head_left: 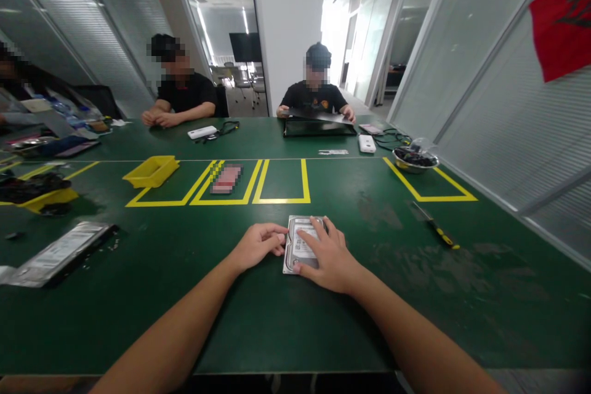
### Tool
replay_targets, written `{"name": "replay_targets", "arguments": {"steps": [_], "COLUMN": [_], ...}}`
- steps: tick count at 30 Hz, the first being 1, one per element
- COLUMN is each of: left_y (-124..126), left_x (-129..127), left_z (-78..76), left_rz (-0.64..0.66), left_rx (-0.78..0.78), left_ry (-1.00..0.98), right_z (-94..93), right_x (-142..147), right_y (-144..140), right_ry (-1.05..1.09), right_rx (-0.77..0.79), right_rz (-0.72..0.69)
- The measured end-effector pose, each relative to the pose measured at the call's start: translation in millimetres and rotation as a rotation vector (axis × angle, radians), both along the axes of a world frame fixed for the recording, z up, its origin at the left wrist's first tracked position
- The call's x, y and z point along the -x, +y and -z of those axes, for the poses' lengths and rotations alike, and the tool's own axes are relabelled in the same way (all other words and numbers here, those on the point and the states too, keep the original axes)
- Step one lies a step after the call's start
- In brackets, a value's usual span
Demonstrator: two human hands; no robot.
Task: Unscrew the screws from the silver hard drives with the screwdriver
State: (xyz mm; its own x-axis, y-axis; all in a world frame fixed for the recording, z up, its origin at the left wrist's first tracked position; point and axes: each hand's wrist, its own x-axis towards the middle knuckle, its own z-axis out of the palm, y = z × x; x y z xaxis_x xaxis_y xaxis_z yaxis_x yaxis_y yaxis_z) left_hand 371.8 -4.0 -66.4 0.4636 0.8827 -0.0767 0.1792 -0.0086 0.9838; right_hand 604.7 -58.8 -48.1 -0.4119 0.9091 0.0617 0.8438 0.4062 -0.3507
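Observation:
A silver hard drive (302,246) with a white label lies on the green table in front of me. My right hand (330,255) reaches over it from the right, fingers apart, gripping it with the thumb by its near left part and fingertips towards its far edge. Much of the label is covered by this hand. At the drive's left edge is my left hand (258,246), its fingers curled and the thumb close to the index finger. Its index fingertip meets the drive's edge; whether anything small sits in that pinch is hidden.
To the right lies a screwdriver (436,226), beyond it a metal bowl (415,160) of dark parts. A yellow tray (152,171) stands far left, a silver device (62,252) nearer. Across the table, one person (316,95) holds a dark panel; another person (184,95) sits left.

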Motion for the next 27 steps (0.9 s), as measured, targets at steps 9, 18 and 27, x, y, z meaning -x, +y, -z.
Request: {"name": "replay_targets", "arguments": {"steps": [9, 18, 27], "left_y": [-2.9, 3.8, 29.1], "left_x": [-5.2, 5.6, 149.5], "left_z": [-0.4, -10.6, -35.8], "left_rz": [0.084, -0.170, -0.454], "left_rx": [0.128, 0.055, -0.229], "left_ry": [-0.079, -0.140, 0.343], "right_z": [0.7, 3.4, 7.2], "right_x": [-0.6, 5.3, 5.6], "right_y": [0.4, -0.6, -0.7], "right_ry": [-0.022, -0.028, -0.014], "right_rx": [-0.143, -0.105, -0.130], "right_rz": [-0.002, -0.017, -0.022]}}
